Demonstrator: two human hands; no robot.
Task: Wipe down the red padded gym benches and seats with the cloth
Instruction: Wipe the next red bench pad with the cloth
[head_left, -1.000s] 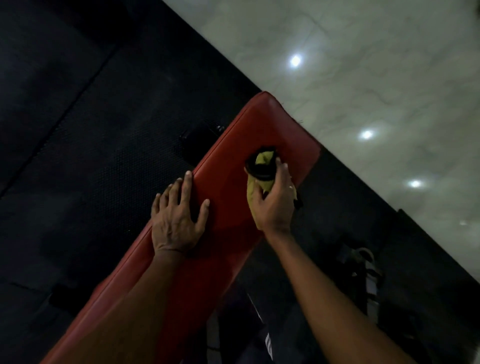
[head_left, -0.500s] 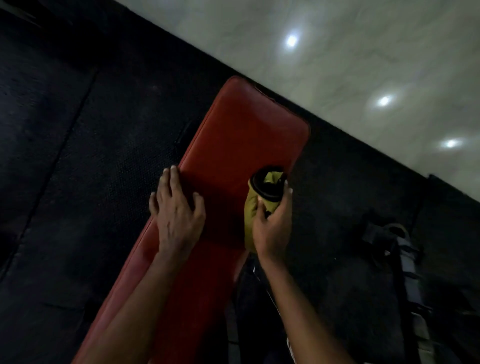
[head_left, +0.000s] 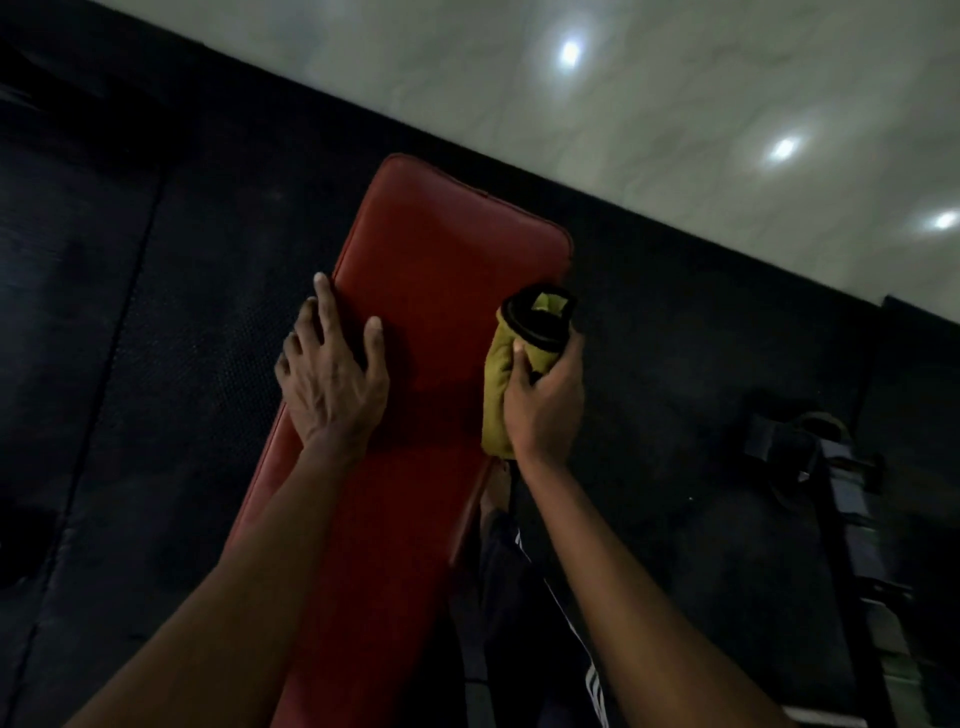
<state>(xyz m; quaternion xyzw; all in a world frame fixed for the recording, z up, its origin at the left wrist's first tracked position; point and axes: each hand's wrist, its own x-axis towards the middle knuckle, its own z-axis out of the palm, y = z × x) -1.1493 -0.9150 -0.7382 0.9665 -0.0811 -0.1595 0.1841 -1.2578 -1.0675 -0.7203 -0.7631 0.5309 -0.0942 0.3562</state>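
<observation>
Red padded bench (head_left: 431, 312) stands on black rubber flooring (head_left: 182, 338).

This was a gym. A long red padded vinyl bench (head_left: 415, 395) stood on black dimpled rubber floor matting (head_left: 171, 322), which met a pale glossy marble-patterned tile floor (head_left: 675, 114) reflecting ceiling lights. A dark metal piece of exercise equipment (head_left: 841, 499) lay dimly visible to the right.
</observation>
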